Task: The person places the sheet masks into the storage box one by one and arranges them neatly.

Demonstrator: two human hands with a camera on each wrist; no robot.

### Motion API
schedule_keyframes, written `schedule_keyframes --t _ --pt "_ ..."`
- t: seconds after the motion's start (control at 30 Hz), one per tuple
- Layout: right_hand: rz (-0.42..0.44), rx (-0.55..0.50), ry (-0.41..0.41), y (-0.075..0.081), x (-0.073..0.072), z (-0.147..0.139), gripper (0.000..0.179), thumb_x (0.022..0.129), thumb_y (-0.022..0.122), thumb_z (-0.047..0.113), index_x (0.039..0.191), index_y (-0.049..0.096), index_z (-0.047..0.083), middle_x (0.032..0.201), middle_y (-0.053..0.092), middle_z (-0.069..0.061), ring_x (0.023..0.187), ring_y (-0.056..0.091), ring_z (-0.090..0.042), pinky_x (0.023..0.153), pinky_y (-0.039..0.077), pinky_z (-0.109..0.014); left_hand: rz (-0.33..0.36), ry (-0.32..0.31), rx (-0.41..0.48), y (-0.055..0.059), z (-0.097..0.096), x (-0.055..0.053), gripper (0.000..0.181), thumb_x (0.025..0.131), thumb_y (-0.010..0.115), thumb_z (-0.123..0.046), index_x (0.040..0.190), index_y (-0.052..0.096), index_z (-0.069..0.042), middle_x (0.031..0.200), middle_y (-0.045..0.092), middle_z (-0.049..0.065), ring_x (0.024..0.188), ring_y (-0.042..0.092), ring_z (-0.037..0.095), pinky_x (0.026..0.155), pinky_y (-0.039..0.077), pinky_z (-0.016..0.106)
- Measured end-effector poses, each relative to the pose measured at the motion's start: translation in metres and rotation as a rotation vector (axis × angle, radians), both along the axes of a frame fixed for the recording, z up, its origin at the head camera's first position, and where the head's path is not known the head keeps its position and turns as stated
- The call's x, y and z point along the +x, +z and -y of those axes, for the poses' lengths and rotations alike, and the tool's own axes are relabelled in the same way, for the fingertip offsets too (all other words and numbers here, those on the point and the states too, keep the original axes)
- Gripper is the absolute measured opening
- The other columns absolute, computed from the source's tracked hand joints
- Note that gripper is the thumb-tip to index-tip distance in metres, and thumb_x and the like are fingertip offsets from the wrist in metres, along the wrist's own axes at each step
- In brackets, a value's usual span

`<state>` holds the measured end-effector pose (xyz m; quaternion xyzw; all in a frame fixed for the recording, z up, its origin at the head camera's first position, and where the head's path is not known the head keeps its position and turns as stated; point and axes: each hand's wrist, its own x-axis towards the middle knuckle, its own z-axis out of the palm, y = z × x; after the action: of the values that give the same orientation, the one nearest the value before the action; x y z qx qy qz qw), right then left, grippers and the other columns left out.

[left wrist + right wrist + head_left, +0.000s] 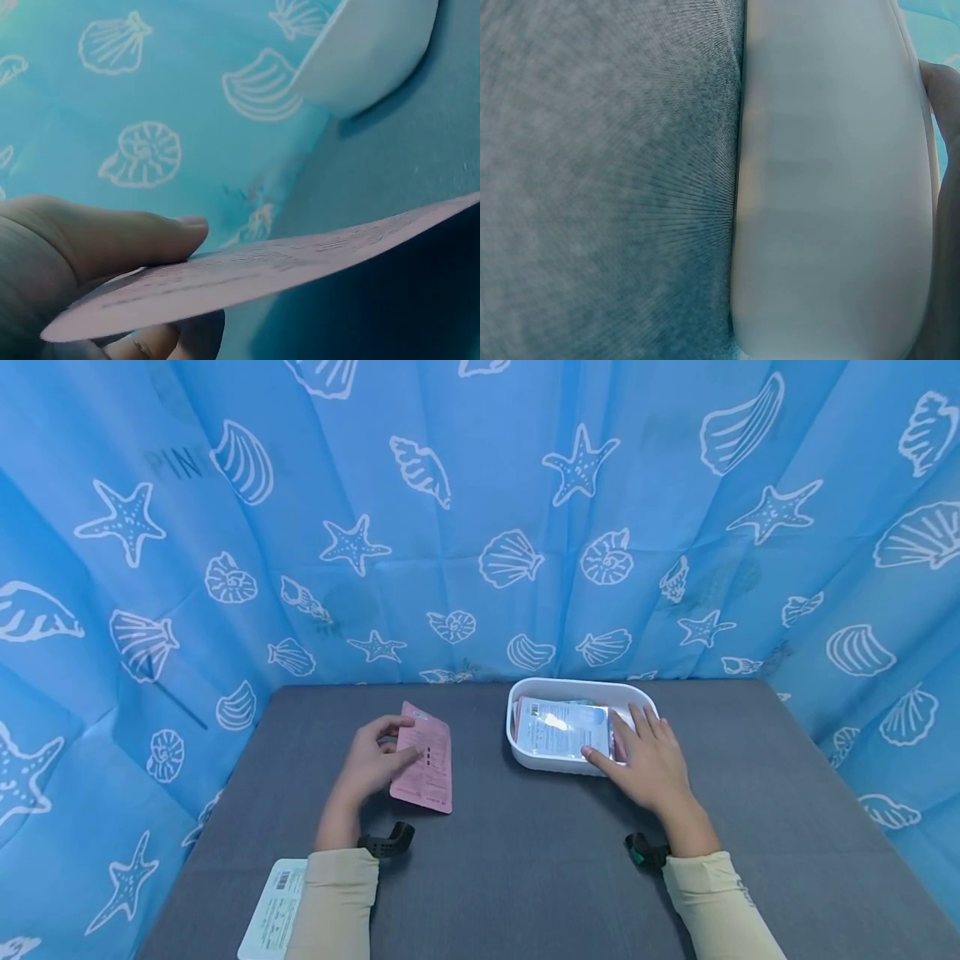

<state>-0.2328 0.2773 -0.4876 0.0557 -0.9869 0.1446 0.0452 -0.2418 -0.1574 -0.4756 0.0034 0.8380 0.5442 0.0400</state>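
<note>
My left hand [375,756] pinches a pink flat packet [435,781], thumb on its printed face and fingers behind. In the left wrist view the pink packet [262,274] appears nearly edge-on, held above the grey table. Over the right end of a white plastic bin [558,766] lies my right hand [648,760], fingers spread, thumb reaching across the front rim to the edge of a shiny white packet [558,722]. Other packets, partly hidden, lie beneath that one. The bin's side wall [832,180] fills much of the right wrist view.
A mint-green packet [272,910] lies on the grey table [510,877] at the near left, partly covered by the left sleeve. Behind the table hangs a blue curtain [465,568] with white shells and starfish. A black strap [390,841] circles each wrist.
</note>
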Motion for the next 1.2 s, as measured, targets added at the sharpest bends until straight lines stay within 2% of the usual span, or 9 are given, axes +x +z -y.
schedule_keyframes --t 0.17,0.4,0.67,0.83,0.93,1.2 --pt "-0.001 -0.016 0.0 -0.001 0.0 -0.001 0.104 0.096 0.05 0.079 0.165 0.033 0.003 0.173 0.019 -0.03 0.163 0.012 -0.05 0.13 0.008 -0.067 -0.02 0.01 0.022 0.004 -0.005 0.002 0.046 0.096 0.078 -0.013 0.139 0.066 -0.021 0.13 0.061 0.01 0.07 0.054 0.02 0.061 0.049 0.027" --pt "-0.011 -0.038 -0.01 -0.001 0.0 -0.001 0.105 0.096 0.052 0.079 0.167 0.028 0.005 0.175 0.016 -0.029 0.163 0.011 -0.048 0.13 0.009 -0.067 -0.104 -0.007 0.051 0.009 -0.012 0.001 0.04 0.098 0.076 -0.013 0.136 0.068 -0.021 0.13 0.063 0.01 0.065 0.051 0.017 0.057 0.048 0.026" --pt "-0.015 -0.038 -0.011 -0.002 0.0 -0.002 0.106 0.095 0.052 0.078 0.167 0.028 0.005 0.175 0.015 -0.029 0.163 0.012 -0.049 0.129 0.011 -0.068 -0.169 -0.018 0.124 0.014 -0.02 0.003 0.038 0.099 0.074 -0.009 0.134 0.068 -0.02 0.13 0.063 0.01 0.076 0.06 0.023 0.066 0.055 0.028" --pt "-0.017 -0.027 -0.01 0.0 0.0 -0.002 0.106 0.096 0.051 0.078 0.167 0.027 0.004 0.175 0.014 -0.029 0.163 0.012 -0.049 0.129 0.01 -0.068 -0.21 -0.04 0.198 0.018 -0.027 0.003 0.038 0.098 0.075 -0.004 0.134 0.068 -0.014 0.127 0.064 0.016 0.074 0.062 0.017 0.066 0.055 0.026" --pt "-0.012 -0.016 -0.01 -0.001 0.0 -0.001 0.107 0.096 0.05 0.079 0.168 0.027 0.004 0.175 0.015 -0.029 0.163 0.012 -0.049 0.129 0.01 -0.068 -0.206 -0.043 0.241 0.018 -0.032 0.004 0.039 0.097 0.075 -0.004 0.134 0.067 -0.012 0.126 0.064 0.017 0.074 0.063 0.015 0.066 0.054 0.025" --pt "-0.026 -0.016 -0.009 -0.003 0.001 0.0 0.105 0.096 0.051 0.078 0.167 0.029 0.005 0.174 0.017 -0.029 0.162 0.014 -0.049 0.129 0.012 -0.068 -0.209 -0.081 0.339 0.017 -0.046 0.007 0.039 0.099 0.072 -0.002 0.136 0.065 -0.011 0.129 0.061 0.017 0.092 0.072 0.021 0.072 0.06 0.028"
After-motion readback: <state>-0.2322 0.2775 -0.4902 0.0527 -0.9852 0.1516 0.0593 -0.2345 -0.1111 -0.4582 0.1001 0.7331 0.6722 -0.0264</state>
